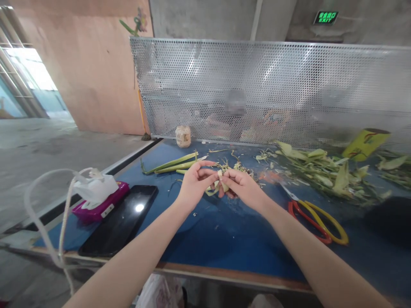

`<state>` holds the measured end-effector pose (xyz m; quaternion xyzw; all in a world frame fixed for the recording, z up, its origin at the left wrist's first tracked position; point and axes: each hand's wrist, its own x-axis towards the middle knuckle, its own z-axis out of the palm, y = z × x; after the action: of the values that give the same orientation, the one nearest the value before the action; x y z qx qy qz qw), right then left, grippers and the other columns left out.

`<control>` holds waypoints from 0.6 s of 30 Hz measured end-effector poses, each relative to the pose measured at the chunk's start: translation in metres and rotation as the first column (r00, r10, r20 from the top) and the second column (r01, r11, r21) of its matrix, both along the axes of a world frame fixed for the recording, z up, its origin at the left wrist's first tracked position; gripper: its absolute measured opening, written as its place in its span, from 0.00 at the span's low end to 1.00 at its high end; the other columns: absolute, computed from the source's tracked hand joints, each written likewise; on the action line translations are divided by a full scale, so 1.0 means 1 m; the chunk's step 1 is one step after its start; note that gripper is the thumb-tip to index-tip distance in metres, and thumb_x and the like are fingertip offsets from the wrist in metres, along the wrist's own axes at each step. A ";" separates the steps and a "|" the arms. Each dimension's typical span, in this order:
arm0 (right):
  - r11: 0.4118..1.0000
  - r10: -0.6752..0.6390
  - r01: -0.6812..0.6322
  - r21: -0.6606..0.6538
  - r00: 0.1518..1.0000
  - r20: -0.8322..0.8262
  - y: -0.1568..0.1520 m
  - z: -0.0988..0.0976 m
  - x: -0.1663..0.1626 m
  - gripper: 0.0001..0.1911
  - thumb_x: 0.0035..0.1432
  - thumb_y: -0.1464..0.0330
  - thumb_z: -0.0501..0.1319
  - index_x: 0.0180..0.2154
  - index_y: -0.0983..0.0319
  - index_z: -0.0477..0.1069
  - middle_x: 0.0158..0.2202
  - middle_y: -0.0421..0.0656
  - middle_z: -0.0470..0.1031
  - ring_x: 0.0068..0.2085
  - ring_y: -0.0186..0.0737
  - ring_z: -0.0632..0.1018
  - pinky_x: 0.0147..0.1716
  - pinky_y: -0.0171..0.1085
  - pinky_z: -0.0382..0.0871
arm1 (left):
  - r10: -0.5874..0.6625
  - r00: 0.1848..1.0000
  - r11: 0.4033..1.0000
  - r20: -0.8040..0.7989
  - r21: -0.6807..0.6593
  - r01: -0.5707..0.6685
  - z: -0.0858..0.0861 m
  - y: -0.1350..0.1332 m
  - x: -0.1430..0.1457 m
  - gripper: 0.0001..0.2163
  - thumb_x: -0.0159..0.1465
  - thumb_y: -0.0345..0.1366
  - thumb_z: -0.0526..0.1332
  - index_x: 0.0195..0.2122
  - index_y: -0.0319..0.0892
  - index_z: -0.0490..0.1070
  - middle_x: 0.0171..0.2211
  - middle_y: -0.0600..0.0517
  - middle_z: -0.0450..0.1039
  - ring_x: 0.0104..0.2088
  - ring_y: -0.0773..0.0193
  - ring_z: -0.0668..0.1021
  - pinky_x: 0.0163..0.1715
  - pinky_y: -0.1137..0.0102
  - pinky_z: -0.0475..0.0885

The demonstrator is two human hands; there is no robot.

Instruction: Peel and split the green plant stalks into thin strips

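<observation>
My left hand (196, 183) and my right hand (241, 186) meet over the middle of the blue table (205, 244). Between their fingertips they pinch a pale green strip of leaf or husk (220, 175), partly hidden by the fingers. More pale green strands (211, 191) hang below the left fingers. Just beyond the hands lies a heap of thin plant scraps (236, 166). Several long green stalks (175, 163) rest to the left of that heap. Scissors (310, 214) with one red and one yellow handle lie right of my right hand.
A pile of green leaves or husks (327, 173) covers the right side, beside a tilted yellow-green can (366, 144). A pale jar (183, 137) stands near the perforated metal screen (205, 68). On the left are a black phone (120, 220), a purple power strip (93, 211) and a white cable (32, 199).
</observation>
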<state>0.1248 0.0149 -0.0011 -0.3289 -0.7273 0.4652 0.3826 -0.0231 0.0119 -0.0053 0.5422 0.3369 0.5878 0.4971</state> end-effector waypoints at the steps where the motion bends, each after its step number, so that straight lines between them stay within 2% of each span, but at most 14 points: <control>1: 1.000 -0.002 0.002 -0.010 1.000 -0.006 0.000 0.000 0.000 0.13 0.56 0.61 0.52 0.24 0.62 0.59 0.20 0.38 0.70 0.16 0.25 0.62 0.17 0.29 0.54 | -0.016 1.000 1.000 0.007 0.007 0.016 0.000 0.000 0.000 0.15 0.49 0.32 0.64 0.37 0.39 0.65 0.21 0.57 0.71 0.18 0.74 0.70 0.22 0.75 0.65; 8: 0.997 -0.014 0.009 -0.072 0.998 -0.069 0.000 -0.001 0.000 0.14 0.57 0.60 0.51 0.25 0.62 0.59 0.21 0.38 0.70 0.16 0.25 0.63 0.15 0.28 0.55 | -0.096 0.994 0.995 0.056 0.015 0.095 0.001 -0.001 0.003 0.15 0.53 0.36 0.61 0.42 0.40 0.64 0.24 0.55 0.71 0.19 0.73 0.71 0.21 0.73 0.66; 12: 1.000 -0.014 0.014 -0.023 1.000 -0.021 0.001 -0.002 0.001 0.14 0.57 0.60 0.51 0.26 0.62 0.61 0.21 0.39 0.70 0.16 0.25 0.63 0.15 0.28 0.54 | -0.057 0.998 0.998 0.020 0.023 0.057 0.000 0.001 0.002 0.17 0.50 0.33 0.65 0.41 0.39 0.65 0.23 0.56 0.71 0.19 0.74 0.70 0.22 0.75 0.65; 18: 0.999 -0.017 0.014 0.046 0.998 0.055 -0.001 0.000 0.001 0.15 0.58 0.60 0.49 0.26 0.63 0.64 0.22 0.39 0.70 0.17 0.26 0.63 0.16 0.29 0.56 | 0.002 1.000 0.999 0.013 0.042 -0.002 0.001 0.001 0.002 0.17 0.49 0.32 0.64 0.41 0.38 0.65 0.21 0.57 0.71 0.18 0.75 0.69 0.23 0.75 0.66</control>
<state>0.1258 0.0136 -0.0009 -0.3384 -0.7455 0.4361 0.3735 -0.0215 0.0127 -0.0040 0.5484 0.3218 0.5986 0.4871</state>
